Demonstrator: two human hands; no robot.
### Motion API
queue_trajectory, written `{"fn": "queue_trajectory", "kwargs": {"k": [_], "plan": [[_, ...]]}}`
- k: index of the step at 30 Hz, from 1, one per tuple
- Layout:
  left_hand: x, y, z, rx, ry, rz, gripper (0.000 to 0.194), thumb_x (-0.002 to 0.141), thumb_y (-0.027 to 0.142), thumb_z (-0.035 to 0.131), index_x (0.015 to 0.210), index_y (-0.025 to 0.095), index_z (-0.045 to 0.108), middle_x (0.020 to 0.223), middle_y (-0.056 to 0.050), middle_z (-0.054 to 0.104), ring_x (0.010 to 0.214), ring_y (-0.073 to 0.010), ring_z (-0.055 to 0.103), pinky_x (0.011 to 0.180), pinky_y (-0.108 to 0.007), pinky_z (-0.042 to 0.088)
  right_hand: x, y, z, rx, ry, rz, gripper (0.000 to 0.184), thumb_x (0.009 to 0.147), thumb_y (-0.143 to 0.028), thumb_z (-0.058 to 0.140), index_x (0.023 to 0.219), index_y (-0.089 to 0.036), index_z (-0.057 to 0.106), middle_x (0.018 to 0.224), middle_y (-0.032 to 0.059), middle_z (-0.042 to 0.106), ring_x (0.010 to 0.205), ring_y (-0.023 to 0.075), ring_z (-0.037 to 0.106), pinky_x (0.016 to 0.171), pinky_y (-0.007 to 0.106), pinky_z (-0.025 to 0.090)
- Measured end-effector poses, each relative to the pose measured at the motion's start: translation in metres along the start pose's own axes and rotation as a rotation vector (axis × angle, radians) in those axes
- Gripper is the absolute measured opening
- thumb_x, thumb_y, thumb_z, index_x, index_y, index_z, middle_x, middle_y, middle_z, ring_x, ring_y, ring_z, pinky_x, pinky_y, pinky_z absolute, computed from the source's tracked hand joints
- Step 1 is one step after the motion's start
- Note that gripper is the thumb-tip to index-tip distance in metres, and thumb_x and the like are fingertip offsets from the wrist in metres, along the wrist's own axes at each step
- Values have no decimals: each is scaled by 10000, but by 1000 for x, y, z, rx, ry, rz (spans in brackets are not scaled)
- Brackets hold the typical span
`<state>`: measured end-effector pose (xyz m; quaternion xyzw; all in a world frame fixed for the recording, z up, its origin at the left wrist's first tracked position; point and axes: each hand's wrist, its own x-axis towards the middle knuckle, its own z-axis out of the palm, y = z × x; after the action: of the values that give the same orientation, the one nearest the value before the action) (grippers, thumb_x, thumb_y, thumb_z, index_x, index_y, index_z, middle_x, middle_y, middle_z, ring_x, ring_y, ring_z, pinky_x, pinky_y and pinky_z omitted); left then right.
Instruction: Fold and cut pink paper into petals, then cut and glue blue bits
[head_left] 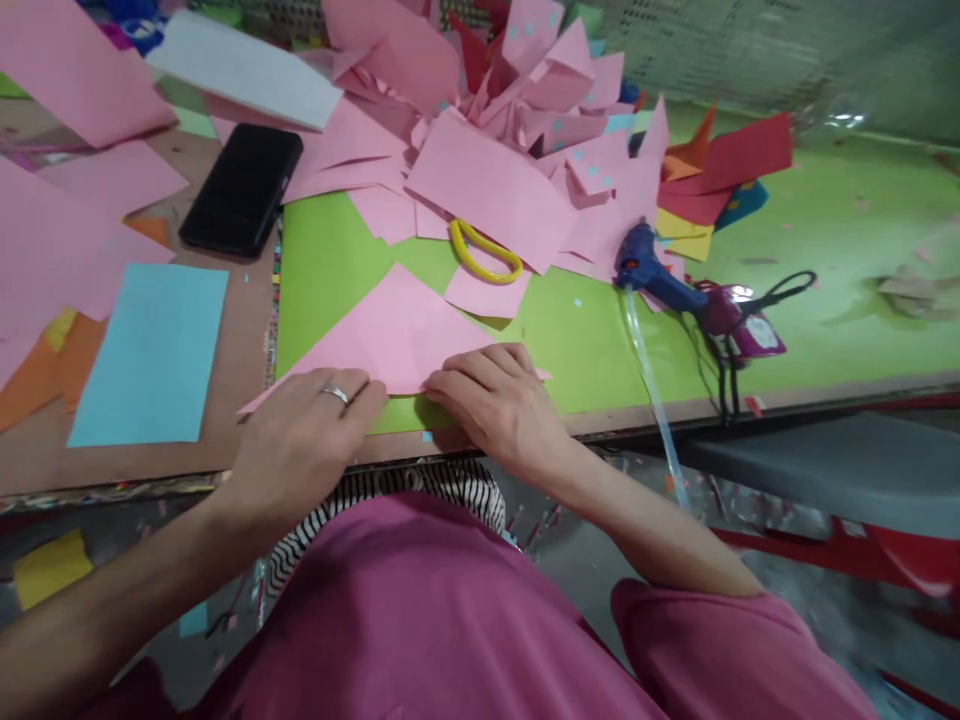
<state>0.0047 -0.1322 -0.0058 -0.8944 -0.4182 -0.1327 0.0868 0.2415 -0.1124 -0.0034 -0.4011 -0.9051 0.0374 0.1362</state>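
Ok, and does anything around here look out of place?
A couple of things. A clear stick from the blue glue gun juts past the edge of the table, where it could get knocked. A yellow paper scrap lies below the table, apparently dropped. The pink sheet under the left hand and right hand shows no visible damage.
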Motion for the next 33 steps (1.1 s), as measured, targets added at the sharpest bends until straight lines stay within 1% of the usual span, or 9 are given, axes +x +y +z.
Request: {"fn": "queue_trajectory", "kwargs": {"k": [4,7,9,12,14,17,23,29,33], "plan": [[-1,10,-1,58,139,29,249,940,29,497,1081,77,697,970,-98,778,800,-227,697,702,-354,542,-3,2,5,-17,32,-14,201,1043,-213,486,1069,-226,686,1023,53,748,907,204,599,841,361,419],[-1,12,-1,49,179,3,241,955,36,493,1067,80,702,963,-90,781,807,-206,700,722,-332,543,-3,3,7,-11,89,-18,170,1027,-193,514,1048,-226,680,998,57,752,887,209,613,799,365,430],[-2,10,-2,-18,137,-28,203,951,51,526,1047,95,699,945,-77,771,810,-208,693,724,-333,531,-2,3,6,20,111,16,125,1013,-206,550,1016,-226,674,976,56,749,873,211,615,780,366,429],[-4,1,-4,-179,0,-120,120,963,128,569,976,152,686,905,-51,732,819,-230,668,714,-357,500,2,2,4,103,99,110,73,991,-251,609,955,-224,666,938,49,736,856,210,615,766,368,418],[-6,-6,-5,-293,-67,-184,151,1001,188,530,959,173,674,905,-50,712,840,-233,656,729,-364,488,5,0,1,149,61,171,102,989,-286,617,931,-219,669,910,45,724,846,213,610,759,372,403],[-5,-15,-5,-389,-91,-241,210,1035,237,473,967,179,663,894,-50,701,826,-227,647,720,-367,466,10,0,-4,195,-29,242,165,1000,-334,593,927,-210,672,901,50,713,851,224,603,761,377,386],[2,-21,-3,-270,-137,-286,212,1030,309,470,922,199,615,803,-49,667,767,-253,623,695,-396,415,17,1,-7,237,-135,339,203,986,-384,600,884,-214,643,924,55,713,866,232,601,788,377,373],[6,-23,-10,-152,-168,-277,196,1030,304,463,913,234,604,773,-34,676,742,-270,622,688,-419,342,20,3,-11,196,-170,324,176,981,-366,604,888,-221,638,933,46,724,864,233,591,805,378,347],[8,-24,-13,-146,-186,-287,210,1036,342,465,900,249,594,769,-21,678,764,-267,630,750,-436,334,19,8,-14,163,-178,337,222,966,-413,635,862,-218,655,898,42,723,860,231,584,805,378,330]]}}
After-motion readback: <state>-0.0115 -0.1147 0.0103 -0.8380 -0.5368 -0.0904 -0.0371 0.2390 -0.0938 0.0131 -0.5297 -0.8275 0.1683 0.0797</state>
